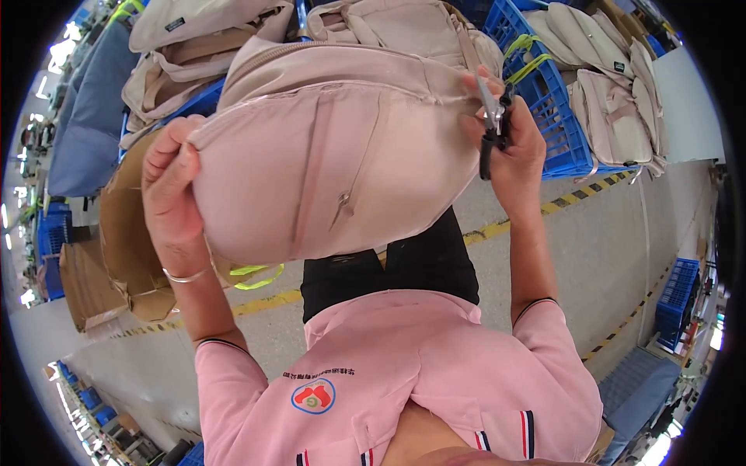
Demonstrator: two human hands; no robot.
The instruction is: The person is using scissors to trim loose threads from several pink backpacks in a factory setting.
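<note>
A pale pink fabric backpack (pixel 264 171) is held up in front of me, its smooth panel facing me. Across that panel run a seam and a zipper with a small metal puller (pixel 343 199). My left hand (pixel 172 175) pinches the bag's left edge, thumb on the near side. At the right edge, my right hand (pixel 517 144) carries black-handled scissors (pixel 497 116), blades pointing up and away. Some of its fingers go behind the bag's right side, so whether they also grip the fabric is hidden.
Blue plastic crates (pixel 544 116) with beige bags (pixel 614 109) stand at the far right. More beige bags (pixel 194 46) are piled at the far left. Beside my left arm is a brown cardboard box (pixel 128 233). Yellow-black tape (pixel 497 231) marks the grey floor.
</note>
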